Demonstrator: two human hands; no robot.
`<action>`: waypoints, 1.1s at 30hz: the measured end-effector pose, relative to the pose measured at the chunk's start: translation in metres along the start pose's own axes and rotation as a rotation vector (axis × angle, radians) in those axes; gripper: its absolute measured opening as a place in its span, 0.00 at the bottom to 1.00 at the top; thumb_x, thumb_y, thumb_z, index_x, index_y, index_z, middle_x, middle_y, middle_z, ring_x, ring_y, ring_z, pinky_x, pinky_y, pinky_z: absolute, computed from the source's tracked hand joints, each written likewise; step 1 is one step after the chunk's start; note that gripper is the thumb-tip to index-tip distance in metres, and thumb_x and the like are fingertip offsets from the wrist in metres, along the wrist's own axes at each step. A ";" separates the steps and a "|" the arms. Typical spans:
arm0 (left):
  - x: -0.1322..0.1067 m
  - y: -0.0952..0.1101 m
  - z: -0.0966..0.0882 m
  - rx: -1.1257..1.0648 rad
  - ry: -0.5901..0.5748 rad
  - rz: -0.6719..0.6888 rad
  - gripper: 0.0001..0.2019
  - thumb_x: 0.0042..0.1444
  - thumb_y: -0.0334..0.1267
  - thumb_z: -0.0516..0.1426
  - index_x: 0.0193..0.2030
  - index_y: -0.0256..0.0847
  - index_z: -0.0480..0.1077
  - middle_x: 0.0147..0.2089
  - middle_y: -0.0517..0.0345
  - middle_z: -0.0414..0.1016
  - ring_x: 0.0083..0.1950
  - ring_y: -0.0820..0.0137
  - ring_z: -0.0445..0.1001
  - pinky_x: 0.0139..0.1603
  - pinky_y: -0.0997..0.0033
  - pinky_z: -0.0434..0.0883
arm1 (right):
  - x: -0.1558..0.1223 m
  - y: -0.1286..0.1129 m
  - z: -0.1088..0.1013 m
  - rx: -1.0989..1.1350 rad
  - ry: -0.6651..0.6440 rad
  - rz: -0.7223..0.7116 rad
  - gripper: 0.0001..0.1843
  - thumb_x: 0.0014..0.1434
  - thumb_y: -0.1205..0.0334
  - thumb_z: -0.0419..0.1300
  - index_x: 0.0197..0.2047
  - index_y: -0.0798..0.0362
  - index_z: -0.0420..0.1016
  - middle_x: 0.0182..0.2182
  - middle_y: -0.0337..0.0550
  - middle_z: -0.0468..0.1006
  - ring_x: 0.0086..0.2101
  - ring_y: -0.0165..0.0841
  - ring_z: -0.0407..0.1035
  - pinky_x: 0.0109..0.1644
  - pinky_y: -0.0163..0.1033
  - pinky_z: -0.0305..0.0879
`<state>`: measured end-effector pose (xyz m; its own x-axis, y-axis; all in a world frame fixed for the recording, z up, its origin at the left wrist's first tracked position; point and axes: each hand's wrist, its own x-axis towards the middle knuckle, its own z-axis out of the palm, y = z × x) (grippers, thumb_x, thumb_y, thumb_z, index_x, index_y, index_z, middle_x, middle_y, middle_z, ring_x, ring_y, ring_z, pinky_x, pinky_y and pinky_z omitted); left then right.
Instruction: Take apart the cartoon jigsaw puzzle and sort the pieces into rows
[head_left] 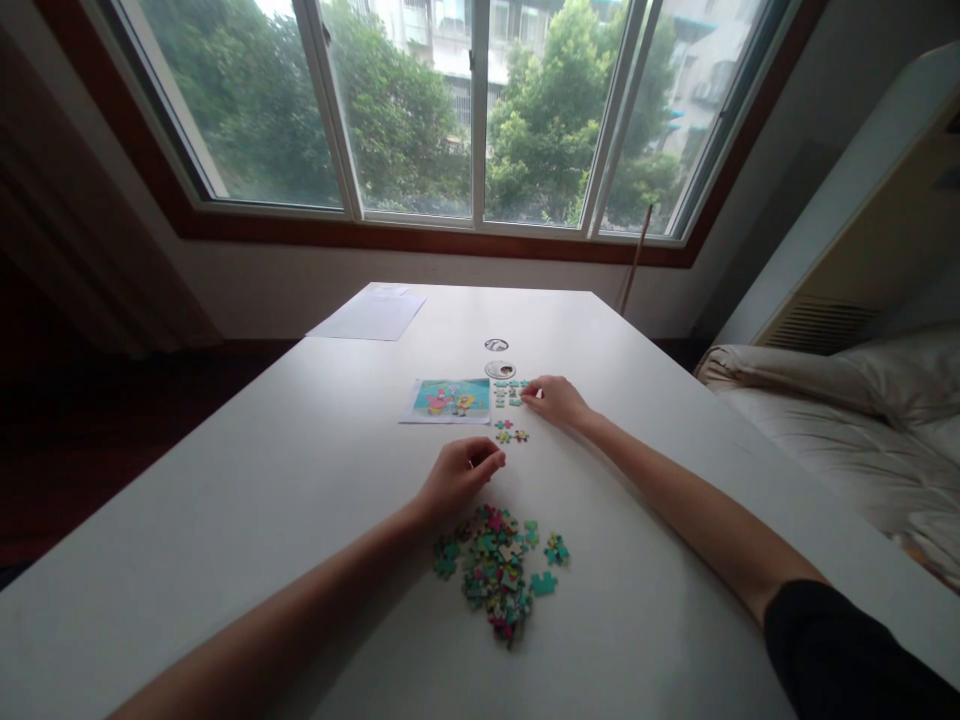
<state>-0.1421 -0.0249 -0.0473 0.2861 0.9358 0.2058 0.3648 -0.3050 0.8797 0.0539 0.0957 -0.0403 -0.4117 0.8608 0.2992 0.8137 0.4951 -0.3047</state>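
My right hand [556, 402] reaches to the small group of laid-out puzzle pieces [501, 393] beside the picture card. Its thumb and forefinger are pinched on a puzzle piece at the group's right edge, mostly hidden by the fingertips. My left hand [459, 472] rests nearer to me, fingers curled and thumb against the forefinger, with nothing visible in it. Just beyond it lie a few joined or touching pieces [511, 436]. A heap of loose puzzle pieces [495, 565], mostly green with some pink and yellow, lies below my left hand. The picture card [454, 400] shows cartoon figures on turquoise.
The white table [315, 480] reaches toward the window. Two round printed marks [499, 370] show on its top past the card. White paper sheets [369, 315] lie at the far left corner. A padded cream seat [832, 400] stands along the right side.
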 end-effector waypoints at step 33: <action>0.001 0.000 0.000 -0.017 0.030 0.011 0.12 0.52 0.41 0.52 0.26 0.34 0.69 0.19 0.64 0.61 0.22 0.76 0.60 0.23 0.78 0.57 | -0.106 -0.064 -0.064 0.408 -0.725 -0.329 0.08 0.47 0.61 0.62 0.32 0.54 0.74 0.24 0.36 0.71 0.23 0.24 0.62 0.26 0.28 0.57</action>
<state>-0.1416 -0.0237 -0.0466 0.2631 0.9375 0.2278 0.3469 -0.3123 0.8844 0.0721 -0.0350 0.0048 -0.8695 0.4620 -0.1749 0.4561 0.6148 -0.6435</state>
